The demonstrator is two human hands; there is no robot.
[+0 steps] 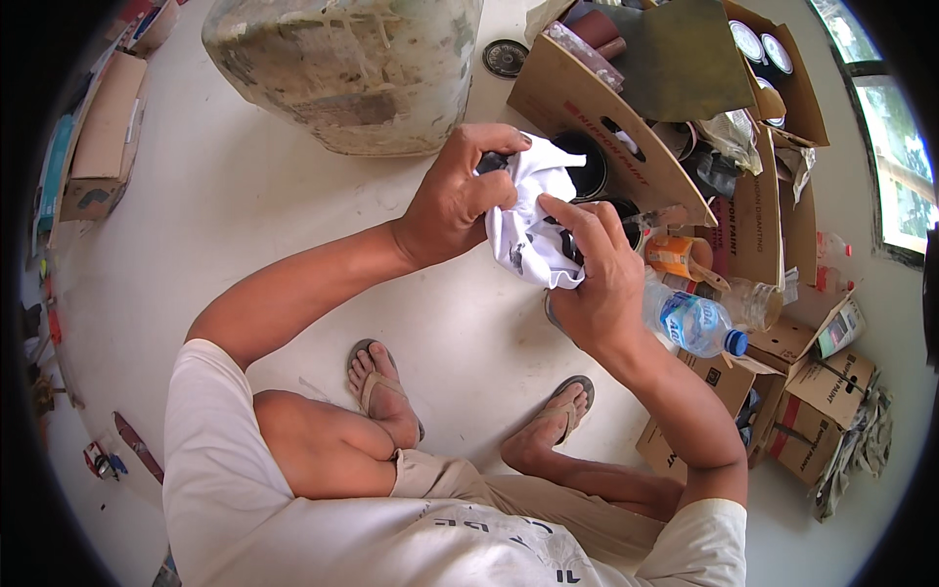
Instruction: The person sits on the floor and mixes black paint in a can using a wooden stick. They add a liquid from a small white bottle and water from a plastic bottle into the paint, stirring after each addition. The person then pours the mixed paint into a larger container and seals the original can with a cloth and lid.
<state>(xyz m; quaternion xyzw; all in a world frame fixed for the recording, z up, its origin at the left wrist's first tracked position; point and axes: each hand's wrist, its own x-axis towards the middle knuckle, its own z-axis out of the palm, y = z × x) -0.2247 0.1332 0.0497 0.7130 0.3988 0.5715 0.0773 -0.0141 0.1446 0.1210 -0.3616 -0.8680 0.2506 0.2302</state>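
A crumpled white cloth (pixel 531 210) with dark marks is held up in front of me, between both hands. My left hand (pixel 460 196) is closed on its left side, with the thumb pressed in and the index finger along the top. From the right, my right hand (pixel 602 269) grips the cloth, fingers bent over its front. Something black shows between the folds and by the left fingers; whether it is print on the cloth or a separate thing, I cannot tell. Behind the cloth, dark open cans (pixel 584 166) are partly hidden.
A large stained plastic container (pixel 342 73) stands ahead. On the right are cardboard boxes (pixel 597 117) with cans and rolls, a water bottle with a blue cap (pixel 699 323), a clear jar (pixel 753 303) and a paintbrush (pixel 709 277). A black round lid (pixel 505 59) lies on the floor.
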